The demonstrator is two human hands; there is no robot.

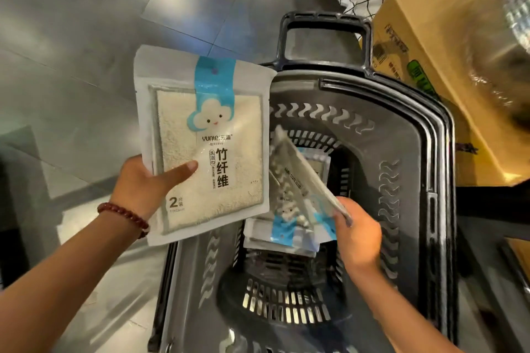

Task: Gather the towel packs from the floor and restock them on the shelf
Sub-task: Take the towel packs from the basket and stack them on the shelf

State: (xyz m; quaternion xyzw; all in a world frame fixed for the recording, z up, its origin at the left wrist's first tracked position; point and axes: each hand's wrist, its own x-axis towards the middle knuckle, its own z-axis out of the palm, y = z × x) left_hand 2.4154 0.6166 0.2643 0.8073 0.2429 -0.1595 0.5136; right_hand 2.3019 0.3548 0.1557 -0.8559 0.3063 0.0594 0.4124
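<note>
Gripping white cloud-printed towel pack (206, 146) in left hand (146, 183), open grey floor (71, 37) beyond; pinching blurred pack (301, 178) in right hand (358, 235) over dark plastic basket (401, 129).

The left hand (143, 183) has its fingers hidden behind the upright towel pack (206, 146); only the thumb shows. The tilted pack (301, 178) in the right hand (358, 238) is motion-blurred, its print unreadable, and covers part of the lower packs (286, 233). The basket (401, 135) is cut off at the bottom edge, and the cardboard box (424, 37) runs off the right edge.
</note>
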